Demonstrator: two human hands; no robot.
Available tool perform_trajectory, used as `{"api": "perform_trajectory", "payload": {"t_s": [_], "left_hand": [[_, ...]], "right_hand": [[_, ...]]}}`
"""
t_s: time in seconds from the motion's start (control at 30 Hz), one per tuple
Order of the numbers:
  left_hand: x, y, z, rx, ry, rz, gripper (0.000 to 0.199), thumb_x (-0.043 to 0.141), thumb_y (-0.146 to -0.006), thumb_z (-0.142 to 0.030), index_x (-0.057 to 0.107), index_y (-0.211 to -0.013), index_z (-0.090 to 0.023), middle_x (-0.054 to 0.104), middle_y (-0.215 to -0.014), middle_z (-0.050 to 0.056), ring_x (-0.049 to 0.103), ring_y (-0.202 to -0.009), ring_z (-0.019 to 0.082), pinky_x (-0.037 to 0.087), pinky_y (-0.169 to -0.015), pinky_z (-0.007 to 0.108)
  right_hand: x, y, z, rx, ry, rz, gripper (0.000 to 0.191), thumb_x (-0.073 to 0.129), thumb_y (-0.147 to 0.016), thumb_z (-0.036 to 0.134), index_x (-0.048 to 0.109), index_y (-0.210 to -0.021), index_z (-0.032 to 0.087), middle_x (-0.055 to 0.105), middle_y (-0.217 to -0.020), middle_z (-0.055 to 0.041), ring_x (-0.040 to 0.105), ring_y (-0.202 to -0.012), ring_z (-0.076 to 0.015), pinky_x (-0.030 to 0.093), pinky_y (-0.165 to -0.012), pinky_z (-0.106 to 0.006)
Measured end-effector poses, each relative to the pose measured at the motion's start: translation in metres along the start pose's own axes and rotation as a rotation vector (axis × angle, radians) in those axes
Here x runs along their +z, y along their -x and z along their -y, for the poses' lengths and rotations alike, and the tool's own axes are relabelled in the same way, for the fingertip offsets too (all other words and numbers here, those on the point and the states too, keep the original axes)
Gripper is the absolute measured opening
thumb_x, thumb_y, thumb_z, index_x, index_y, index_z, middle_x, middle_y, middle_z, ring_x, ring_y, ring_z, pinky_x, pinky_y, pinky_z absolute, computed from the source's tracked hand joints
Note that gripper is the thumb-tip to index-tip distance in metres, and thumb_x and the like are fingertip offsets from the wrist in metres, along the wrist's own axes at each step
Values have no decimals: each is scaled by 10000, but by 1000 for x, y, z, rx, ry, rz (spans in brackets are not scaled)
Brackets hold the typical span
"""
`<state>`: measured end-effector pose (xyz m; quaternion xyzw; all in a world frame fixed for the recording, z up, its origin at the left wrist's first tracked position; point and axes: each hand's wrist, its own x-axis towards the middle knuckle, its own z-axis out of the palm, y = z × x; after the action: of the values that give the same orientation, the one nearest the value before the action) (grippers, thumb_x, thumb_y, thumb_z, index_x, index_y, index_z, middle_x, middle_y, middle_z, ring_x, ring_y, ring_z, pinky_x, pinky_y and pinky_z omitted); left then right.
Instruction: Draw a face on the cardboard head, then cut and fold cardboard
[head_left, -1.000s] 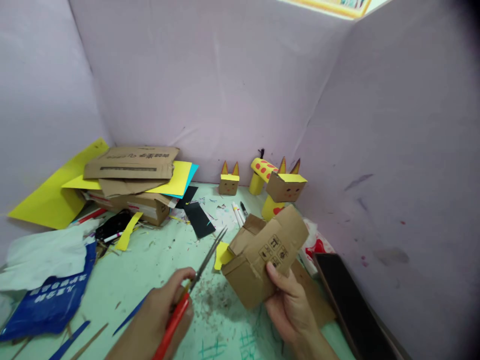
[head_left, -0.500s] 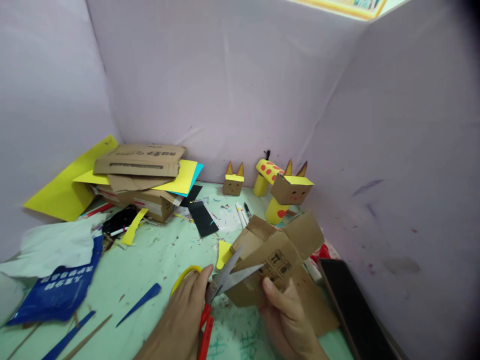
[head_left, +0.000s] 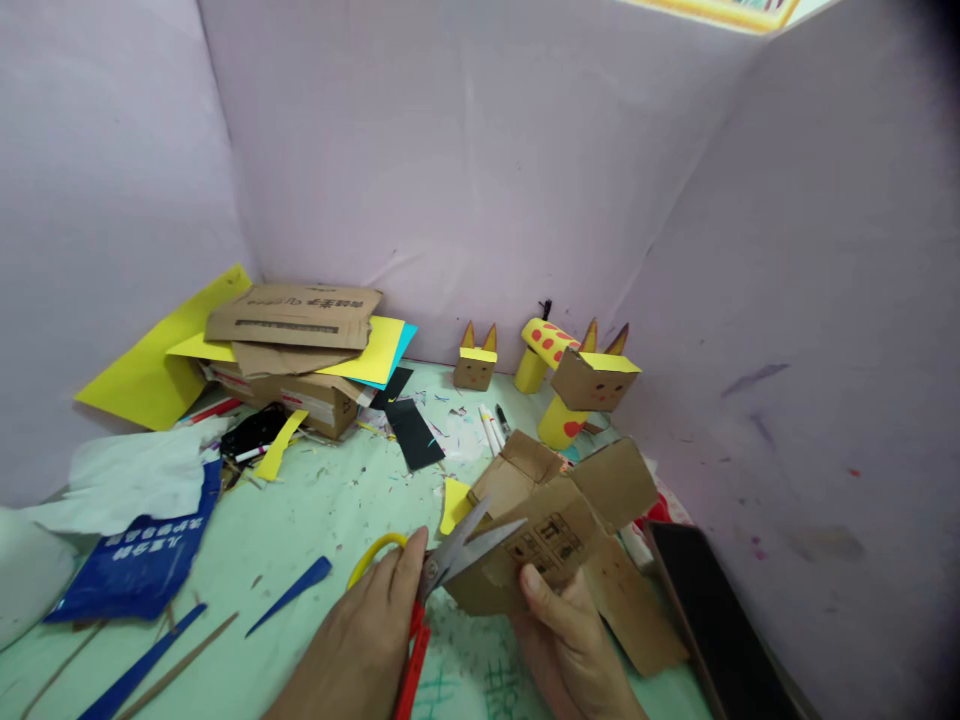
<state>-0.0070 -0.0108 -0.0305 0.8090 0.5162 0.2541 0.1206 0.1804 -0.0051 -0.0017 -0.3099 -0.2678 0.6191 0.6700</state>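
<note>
My left hand [head_left: 375, 620] is wrapped round the handles of scissors [head_left: 431, 572] with red grips. The two blades are parted, with their tips over the left part of a piece of cardboard box [head_left: 487, 580]. My right hand [head_left: 566, 635] pinches that cardboard near its lower edge, thumb on top and fingers underneath. Dark printed symbols mark the face of the cardboard, and its flaps stand out at the back and right. Beneath it on the right lies another brown cardboard piece [head_left: 641, 620].
Behind stand a giraffe-like figure [head_left: 596, 382] and a small cardboard head [head_left: 474, 372]. Stacked cardboard and paper [head_left: 292, 315] fill the back left. A blue packet [head_left: 139, 565] and blue tools [head_left: 289, 597] lie left, a dark phone-like slab [head_left: 712, 620] right, yellow tape [head_left: 375, 550] near my left hand.
The scissor blades have closed slightly over the cardboard. The cardboard has tilted a little in my right hand. The surroundings have shifted slightly rightward in the view.
</note>
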Motion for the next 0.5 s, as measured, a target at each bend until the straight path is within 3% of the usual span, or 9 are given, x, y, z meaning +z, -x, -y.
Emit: {"api": "perform_trajectory", "payload": {"t_s": [0.07,0.17,0.23,0.37,0.5], "left_hand": [[2,2,4,78,-42,-26,698,313,-833,-42,180,-1500,-197,568,-1333,152,584,-1162,268,514,-925,372],[-5,2,7,131,-53,40,718,330,-838,-44,120,-1506,-198,615,-1255,152,632,-1075,255,539,-869,346],[-12,2,6,132,-32,77,693,341,-842,-46,169,-1496,-194,645,-1194,141,647,-1031,244,536,-866,335],[-20,-3,3,115,2,24,638,337,-840,-56,293,-1457,-214,684,-1065,123,672,-891,239,549,-788,340],[-13,-8,0,32,143,18,605,398,-819,-103,384,-1410,-231,668,-1055,114,633,-952,255,512,-875,390]], "right_hand": [[-1,0,0,13,13,7,641,798,-675,323,531,-1257,336,697,-1158,-46,614,-1099,-291,478,-923,-442],[-3,0,0,14,12,10,650,796,-682,314,522,-1272,322,700,-1147,-55,606,-1111,-301,483,-918,-450],[-3,0,-1,21,0,20,669,796,-684,303,510,-1289,314,703,-1137,-61,604,-1115,-305,481,-921,-458],[-3,-1,-1,16,-28,4,666,794,-685,295,514,-1288,313,714,-1105,-57,604,-1116,-300,469,-934,-458],[-3,-2,0,-6,23,48,619,796,-688,301,549,-1255,307,708,-1122,-55,585,-1140,-295,450,-956,-448]]}}
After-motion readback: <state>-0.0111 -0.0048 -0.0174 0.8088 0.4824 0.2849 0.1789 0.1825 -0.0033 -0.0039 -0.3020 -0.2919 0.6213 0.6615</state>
